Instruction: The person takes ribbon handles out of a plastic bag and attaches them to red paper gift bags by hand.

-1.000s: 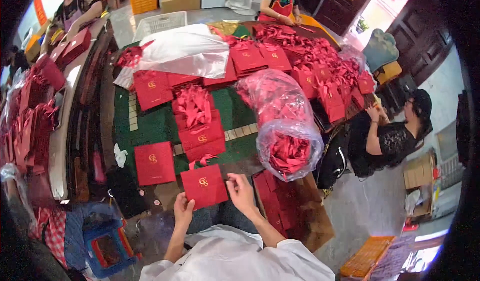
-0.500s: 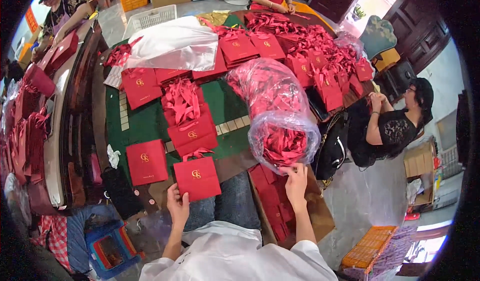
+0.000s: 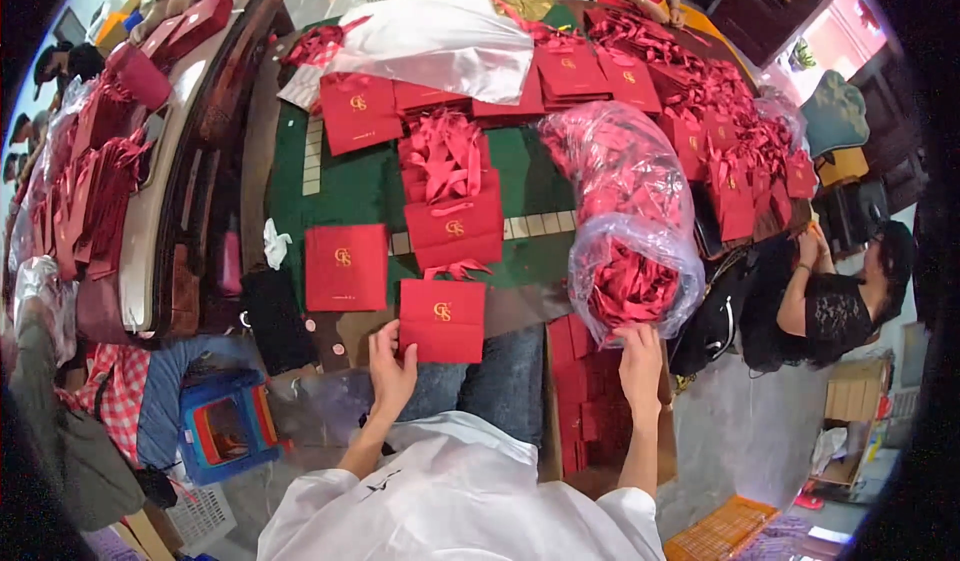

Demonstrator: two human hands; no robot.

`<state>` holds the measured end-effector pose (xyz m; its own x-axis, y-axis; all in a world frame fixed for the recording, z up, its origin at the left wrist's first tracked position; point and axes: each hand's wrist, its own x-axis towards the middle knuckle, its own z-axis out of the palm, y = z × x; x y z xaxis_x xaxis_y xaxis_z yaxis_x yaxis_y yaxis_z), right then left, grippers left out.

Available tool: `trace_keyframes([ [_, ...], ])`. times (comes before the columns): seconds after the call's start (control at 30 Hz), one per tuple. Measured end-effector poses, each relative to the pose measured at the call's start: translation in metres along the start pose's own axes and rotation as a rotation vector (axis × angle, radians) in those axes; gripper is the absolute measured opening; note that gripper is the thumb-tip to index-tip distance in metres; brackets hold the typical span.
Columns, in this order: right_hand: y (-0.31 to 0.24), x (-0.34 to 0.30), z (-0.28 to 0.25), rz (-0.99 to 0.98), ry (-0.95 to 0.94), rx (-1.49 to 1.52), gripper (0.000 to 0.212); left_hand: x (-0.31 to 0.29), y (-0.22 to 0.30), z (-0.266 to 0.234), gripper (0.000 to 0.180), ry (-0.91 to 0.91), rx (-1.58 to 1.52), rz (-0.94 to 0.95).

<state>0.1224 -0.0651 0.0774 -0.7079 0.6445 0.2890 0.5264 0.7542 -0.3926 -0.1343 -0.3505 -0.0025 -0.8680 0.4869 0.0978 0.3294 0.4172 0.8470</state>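
My left hand (image 3: 392,369) grips the lower left corner of a small red paper gift bag (image 3: 443,323) with gold print, lying flat at the table's near edge. My right hand (image 3: 640,363) is at the mouth of a long clear plastic bag (image 3: 690,261) stuffed with red ribbons (image 3: 632,283). Its fingers are bent together at the near rim, and their tips are partly hidden, so what they pinch cannot be made out. Just beyond the held bag, a row of overlapping red bags (image 3: 455,223) runs away from me, with loose ribbons on top. Another flat red bag (image 3: 345,269) lies to the left.
A cardboard box (image 3: 600,451) holding red bags stands below my right forearm. White plastic sheeting (image 3: 430,46) covers part of the green table (image 3: 540,166). Piles of red bags and ribbons (image 3: 690,86) fill the far right. A person in black (image 3: 825,306) sits at right; others work farther off.
The whole scene has shifted right and slightly up in the picture as my head turned. My left hand stays on the red bag, and my right hand stays at the plastic bag's mouth.
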Motion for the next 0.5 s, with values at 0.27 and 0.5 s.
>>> trace_keyframes([
  [0.27,0.003,0.001,0.018,-0.041,-0.153,-0.150,0.020,-0.002,0.002,-0.006,0.046,0.091,0.157,0.063],
  [0.5,-0.025,0.002,-0.012,0.039,0.011,0.036,0.013,-0.004,0.025,-0.004,0.035,0.017,0.015,0.045],
])
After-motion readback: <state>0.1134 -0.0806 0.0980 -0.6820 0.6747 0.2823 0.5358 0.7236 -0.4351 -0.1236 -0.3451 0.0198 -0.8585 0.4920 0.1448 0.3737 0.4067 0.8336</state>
